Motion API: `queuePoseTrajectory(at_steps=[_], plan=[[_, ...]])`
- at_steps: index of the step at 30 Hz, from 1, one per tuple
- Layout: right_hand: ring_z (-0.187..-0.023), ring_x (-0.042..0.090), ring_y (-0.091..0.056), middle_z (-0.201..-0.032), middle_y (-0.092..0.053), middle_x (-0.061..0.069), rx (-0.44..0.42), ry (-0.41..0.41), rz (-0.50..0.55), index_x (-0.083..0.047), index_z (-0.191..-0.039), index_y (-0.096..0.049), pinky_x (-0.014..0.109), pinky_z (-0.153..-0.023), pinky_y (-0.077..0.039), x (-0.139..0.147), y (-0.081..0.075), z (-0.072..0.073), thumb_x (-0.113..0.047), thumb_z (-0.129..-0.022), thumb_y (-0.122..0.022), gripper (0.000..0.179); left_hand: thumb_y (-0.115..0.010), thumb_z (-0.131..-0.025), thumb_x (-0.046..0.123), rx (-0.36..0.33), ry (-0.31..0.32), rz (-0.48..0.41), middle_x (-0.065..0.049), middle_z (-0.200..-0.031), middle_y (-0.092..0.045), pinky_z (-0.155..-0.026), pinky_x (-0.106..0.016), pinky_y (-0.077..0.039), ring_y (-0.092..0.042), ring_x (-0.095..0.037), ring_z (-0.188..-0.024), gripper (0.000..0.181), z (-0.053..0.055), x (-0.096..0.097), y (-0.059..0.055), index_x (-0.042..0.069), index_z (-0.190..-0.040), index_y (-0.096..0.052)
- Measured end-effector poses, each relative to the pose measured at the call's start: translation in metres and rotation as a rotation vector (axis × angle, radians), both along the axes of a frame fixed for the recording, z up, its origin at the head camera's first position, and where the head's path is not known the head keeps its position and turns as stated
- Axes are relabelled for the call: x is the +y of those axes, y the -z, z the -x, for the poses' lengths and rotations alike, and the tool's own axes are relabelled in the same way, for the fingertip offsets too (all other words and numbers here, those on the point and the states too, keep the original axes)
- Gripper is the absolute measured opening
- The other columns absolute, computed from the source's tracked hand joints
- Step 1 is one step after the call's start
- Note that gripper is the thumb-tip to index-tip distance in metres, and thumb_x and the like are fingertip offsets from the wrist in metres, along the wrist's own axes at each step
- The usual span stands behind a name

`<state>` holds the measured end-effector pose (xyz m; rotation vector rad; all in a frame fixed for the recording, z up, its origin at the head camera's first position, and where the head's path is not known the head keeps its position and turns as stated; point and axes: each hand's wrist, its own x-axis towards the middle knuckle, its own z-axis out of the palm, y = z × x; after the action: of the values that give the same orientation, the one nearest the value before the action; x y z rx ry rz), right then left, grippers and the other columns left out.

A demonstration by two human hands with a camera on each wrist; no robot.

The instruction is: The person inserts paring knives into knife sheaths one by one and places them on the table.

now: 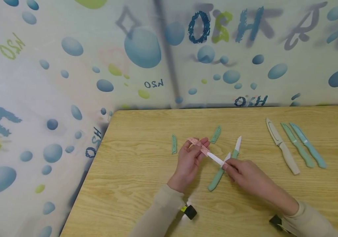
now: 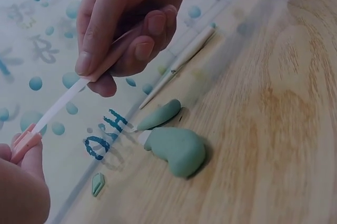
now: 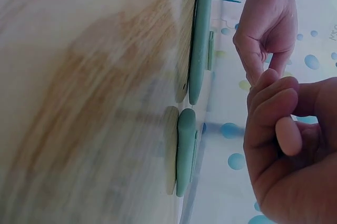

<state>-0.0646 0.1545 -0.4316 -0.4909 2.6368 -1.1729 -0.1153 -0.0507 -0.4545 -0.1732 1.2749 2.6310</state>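
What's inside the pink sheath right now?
A white blade runs into the sheath at its open end. Whatever part lies inside, tip included, is covered; the left hand hides some of the sheath too.

My left hand (image 1: 186,164) angles up and to the right, palm mostly upward, with the thumb (image 1: 195,148) bent over to pinch against my fingers (image 1: 205,141). My right hand (image 1: 247,174) comes in from the right, its back uppermost and its fingers pointing left. Seen from my left wrist, the right thumb (image 2: 95,45) presses along the top while the other fingers curl underneath in a grip. The two hands face each other, near but apart. Both forearms slant inward, in a left sleeve (image 1: 160,210) and a right sleeve (image 1: 308,217), leaving my wrists bare.
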Motion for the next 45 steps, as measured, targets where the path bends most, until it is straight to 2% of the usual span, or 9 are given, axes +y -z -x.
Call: queuePoseTrajectory(at_steps=[8,17,23,30,40,45], plan=[[-0.048,0.006,-0.039,-0.064,-0.051,-0.010,-0.015,0.000,0.014,-0.014,-0.092,-0.064,0.023,-0.041,-0.035,-0.002,-0.005,0.002,-0.030,-0.111,-0.051,0.028,-0.051,-0.108,0.000,-0.001,0.012,-0.002,-0.027,-0.130,-0.065,-0.104,-0.036,-0.054,-0.068,-0.027,-0.117,0.013,0.000,0.006,-0.002,-0.004,-0.120,-0.048],[-0.048,0.007,-0.039,-0.065,-0.053,-0.007,-0.060,0.008,0.032,-0.010,-0.099,-0.067,0.022,-0.040,-0.034,-0.004,-0.009,0.005,-0.028,-0.110,-0.053,0.026,-0.050,-0.108,0.000,0.004,0.009,-0.011,-0.026,-0.130,-0.066,-0.105,-0.036,-0.053,-0.067,-0.029,-0.120,0.015,0.000,0.009,-0.002,-0.005,-0.121,-0.047],[-0.048,0.006,-0.039,-0.066,-0.053,-0.009,-0.029,-0.009,0.050,-0.010,-0.101,-0.068,0.023,-0.041,-0.034,-0.003,-0.007,0.006,-0.029,-0.111,-0.052,0.026,-0.050,-0.108,-0.001,0.007,0.001,-0.006,-0.028,-0.130,-0.065,-0.104,-0.035,-0.054,-0.067,-0.029,-0.119,0.013,-0.002,0.010,-0.004,-0.005,-0.120,-0.048],[-0.049,0.005,-0.039,-0.066,-0.052,-0.009,-0.017,-0.016,0.059,-0.009,-0.100,-0.067,0.022,-0.042,-0.034,-0.005,-0.008,0.008,-0.025,-0.111,-0.053,0.023,-0.049,-0.108,-0.002,0.023,0.013,0.007,-0.035,-0.138,-0.057,-0.103,-0.035,-0.054,-0.067,-0.028,-0.120,0.014,-0.003,0.012,-0.003,-0.004,-0.121,-0.047],[-0.048,0.006,-0.041,-0.064,-0.053,-0.007,-0.054,-0.009,0.091,-0.009,-0.097,-0.066,0.022,-0.040,-0.032,-0.007,-0.004,0.010,-0.027,-0.111,-0.052,0.026,-0.049,-0.107,-0.002,0.014,0.017,0.011,-0.033,-0.135,-0.061,-0.103,-0.036,-0.055,-0.067,-0.030,-0.120,0.019,-0.003,0.012,-0.002,-0.006,-0.125,-0.045],[-0.049,0.008,-0.042,-0.065,-0.052,-0.005,-0.084,-0.002,0.099,-0.009,-0.101,-0.066,0.022,-0.041,-0.033,-0.002,-0.002,0.010,-0.029,-0.111,-0.053,0.026,-0.050,-0.109,0.004,-0.006,0.015,0.031,-0.028,-0.131,-0.065,-0.100,-0.036,-0.057,-0.069,-0.030,-0.116,0.030,-0.003,0.009,-0.002,-0.008,-0.136,-0.045]])
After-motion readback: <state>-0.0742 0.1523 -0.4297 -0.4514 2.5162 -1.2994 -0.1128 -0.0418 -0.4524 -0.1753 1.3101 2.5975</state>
